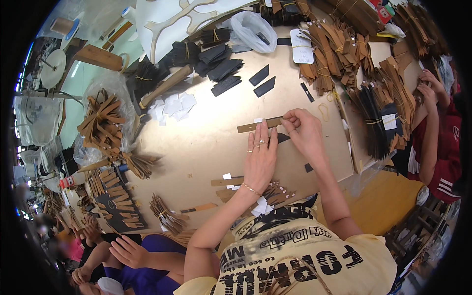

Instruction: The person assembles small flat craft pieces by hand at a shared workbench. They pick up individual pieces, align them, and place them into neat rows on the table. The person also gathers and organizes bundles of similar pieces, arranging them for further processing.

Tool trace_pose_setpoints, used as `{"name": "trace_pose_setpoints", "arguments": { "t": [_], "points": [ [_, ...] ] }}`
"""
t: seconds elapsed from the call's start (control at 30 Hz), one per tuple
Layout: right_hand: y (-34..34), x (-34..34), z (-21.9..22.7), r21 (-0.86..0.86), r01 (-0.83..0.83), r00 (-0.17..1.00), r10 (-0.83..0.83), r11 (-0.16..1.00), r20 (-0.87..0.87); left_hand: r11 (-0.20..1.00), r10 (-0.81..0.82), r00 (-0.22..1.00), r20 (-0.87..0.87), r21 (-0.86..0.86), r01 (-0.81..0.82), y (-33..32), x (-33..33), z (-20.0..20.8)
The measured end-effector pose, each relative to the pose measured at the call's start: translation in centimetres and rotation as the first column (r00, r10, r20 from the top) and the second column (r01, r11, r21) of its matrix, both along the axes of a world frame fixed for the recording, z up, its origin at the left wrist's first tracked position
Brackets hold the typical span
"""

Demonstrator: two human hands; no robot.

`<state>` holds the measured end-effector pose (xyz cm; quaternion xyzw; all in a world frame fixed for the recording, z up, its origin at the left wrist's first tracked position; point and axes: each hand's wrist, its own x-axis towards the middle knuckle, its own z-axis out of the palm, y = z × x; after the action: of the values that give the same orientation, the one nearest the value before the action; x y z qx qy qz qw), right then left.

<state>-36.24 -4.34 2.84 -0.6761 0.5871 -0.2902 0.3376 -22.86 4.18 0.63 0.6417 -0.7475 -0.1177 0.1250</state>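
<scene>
Bare hands working a brown strip on a crowded tan counter.
From the left, a thread spool stands at ten o'clock, and a tied bundle of brown strips rests by clear plastic past nine; a neighbour's purple sleeve shows at seven. White slips lie scattered toward ten, black pieces at twelve. The brown strip lies just off centre, toward one o'clock: the left hand rests over it, its grip flat, fingers straight and close together, while the right hand's grip pinches its right end between thumb and fingertips. Brown bundles crowd between one and two; a yellow surface shows past three, beyond the counter's edge, and another person's red garment at three.
</scene>
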Motion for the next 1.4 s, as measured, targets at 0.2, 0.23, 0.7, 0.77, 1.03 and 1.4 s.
{"name": "trace_pose_setpoints", "arguments": {
  "t": [0.2, 0.23, 0.7, 0.77, 1.03, 1.4],
  "points": [
    [0.1, 0.7, 1.1, -0.059, -0.085, 0.996, 0.085, 0.995, -0.005, 1.000, -0.004, 0.999, 0.051, 0.006, 0.004, 0.0, -0.2, 0.3],
    [0.2, 0.8, 1.3, -0.078, -0.112, 0.994, 0.110, 0.991, -0.027, 1.000, -0.002, 0.998, 0.067, 0.016, 0.001, -0.1, -0.3, 0.4],
    [-0.7, 0.2, 0.7, 0.092, -0.035, 0.999, 0.031, 0.995, 0.042, 0.998, 0.010, 1.000, 0.002, 0.068, -0.010, -1.0, 0.4, 1.7],
    [-0.7, 0.8, 1.4, 0.049, -0.072, 0.997, 0.073, 0.996, -0.004, 0.998, 0.053, 0.956, -0.288, 0.059, -0.038, -2.1, 2.4, 2.5],
    [2.0, 3.7, 7.0, -0.139, -0.471, 0.856, 0.489, 0.871, 0.167, 0.987, -0.066, 0.729, -0.681, 0.062, 0.147, -1.5, 11.0, 7.0],
    [6.7, 4.7, 5.6, 0.409, -0.555, 0.830, 0.520, 0.725, 0.204, 0.867, 0.388, 0.712, -0.586, 0.495, -0.065, 7.1, 13.0, 7.5]
  ]
}}
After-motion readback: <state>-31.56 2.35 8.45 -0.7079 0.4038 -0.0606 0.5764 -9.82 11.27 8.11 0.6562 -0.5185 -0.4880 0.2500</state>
